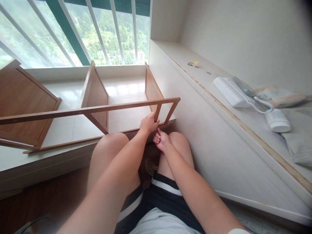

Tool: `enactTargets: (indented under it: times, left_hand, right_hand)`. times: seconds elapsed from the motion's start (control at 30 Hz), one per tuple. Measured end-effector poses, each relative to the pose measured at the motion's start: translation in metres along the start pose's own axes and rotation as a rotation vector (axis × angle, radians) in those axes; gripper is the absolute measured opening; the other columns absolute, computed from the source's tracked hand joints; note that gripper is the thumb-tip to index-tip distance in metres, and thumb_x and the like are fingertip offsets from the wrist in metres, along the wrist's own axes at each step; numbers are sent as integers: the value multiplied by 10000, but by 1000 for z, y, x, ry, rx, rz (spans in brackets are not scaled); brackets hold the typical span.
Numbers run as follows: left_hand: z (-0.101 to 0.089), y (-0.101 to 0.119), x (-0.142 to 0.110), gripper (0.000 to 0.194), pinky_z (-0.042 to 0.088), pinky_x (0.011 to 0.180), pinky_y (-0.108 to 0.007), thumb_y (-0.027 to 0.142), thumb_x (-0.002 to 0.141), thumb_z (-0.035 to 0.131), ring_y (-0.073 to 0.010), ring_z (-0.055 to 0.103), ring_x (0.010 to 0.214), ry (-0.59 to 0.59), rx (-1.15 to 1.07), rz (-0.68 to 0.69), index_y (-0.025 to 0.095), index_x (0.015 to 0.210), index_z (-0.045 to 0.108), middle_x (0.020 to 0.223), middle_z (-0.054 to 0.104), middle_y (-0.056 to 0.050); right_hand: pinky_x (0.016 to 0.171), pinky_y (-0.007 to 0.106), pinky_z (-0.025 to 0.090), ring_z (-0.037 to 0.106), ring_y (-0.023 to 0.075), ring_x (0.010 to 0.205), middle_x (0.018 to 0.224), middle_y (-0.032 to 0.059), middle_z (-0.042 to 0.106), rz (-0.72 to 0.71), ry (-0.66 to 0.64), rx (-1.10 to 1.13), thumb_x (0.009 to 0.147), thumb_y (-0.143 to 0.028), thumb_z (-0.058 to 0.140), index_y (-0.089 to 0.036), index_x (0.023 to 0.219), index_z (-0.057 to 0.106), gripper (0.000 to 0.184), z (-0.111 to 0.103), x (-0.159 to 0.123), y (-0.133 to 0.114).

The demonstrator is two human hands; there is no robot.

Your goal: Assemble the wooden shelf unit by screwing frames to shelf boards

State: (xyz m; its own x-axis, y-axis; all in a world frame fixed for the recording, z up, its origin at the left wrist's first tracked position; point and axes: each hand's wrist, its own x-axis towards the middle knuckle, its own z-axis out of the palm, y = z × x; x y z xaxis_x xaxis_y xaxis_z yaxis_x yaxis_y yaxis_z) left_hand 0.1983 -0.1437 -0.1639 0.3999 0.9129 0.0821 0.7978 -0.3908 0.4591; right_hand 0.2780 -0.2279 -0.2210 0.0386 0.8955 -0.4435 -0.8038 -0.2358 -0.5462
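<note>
A brown wooden shelf frame [126, 104] lies on the pale window ledge, its panels standing up from it. At its right end, the fingers of my left hand [148, 124] are wrapped round a short wooden crosspiece [158, 111]. Just below and to the right, my right hand [161, 140] is closed in a pinch against the underside of the frame's lower rail. Whatever those fingers hold, if anything, is too small and hidden to make out. The two hands nearly touch, between my bent knees.
Beyond the ledge is a barred window [107, 32]. A white raised counter [204, 110] with a chipped edge runs along the right. On it lie a white device with a cable [231, 91], a white bottle [278, 121], a cloth bag [299, 139] and small metal bits [192, 64].
</note>
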Motion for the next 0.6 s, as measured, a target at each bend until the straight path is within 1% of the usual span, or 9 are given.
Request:
enactTargets:
  times: [0.13,0.33,0.5,0.6]
  left_hand:
    - [-2,2,-1,294,453,799,-309,377,879,429,-223,634,961,-20,10,-21,260,1121,547,1038,675,-60]
    - [-3,2,-2,285,460,750,-316,388,875,427,-236,643,918,6,16,2,257,1095,550,1005,676,-62]
    - [-4,3,-2,282,460,774,-312,373,874,440,-229,640,943,-13,6,-14,260,1106,554,1018,679,-57]
    - [-4,3,-1,292,462,784,-322,370,874,436,-236,640,948,-8,1,-6,259,1115,558,1024,679,-61]
  right_hand:
    - [313,173,172,164,69,336,387,-96,254,16,5,11,964,-262,379,-155,768,567,292,-1,0,-1]
    - [316,174,168,157,68,338,394,-98,237,6,27,-29,956,-281,399,-157,767,568,283,-1,0,0]
    - [320,178,187,162,73,339,402,-101,226,16,25,-58,942,-278,410,-161,798,576,249,-1,-6,-1]
    - [325,186,171,164,72,330,387,-103,241,-23,19,-123,923,-275,426,-158,806,580,226,-1,-12,1]
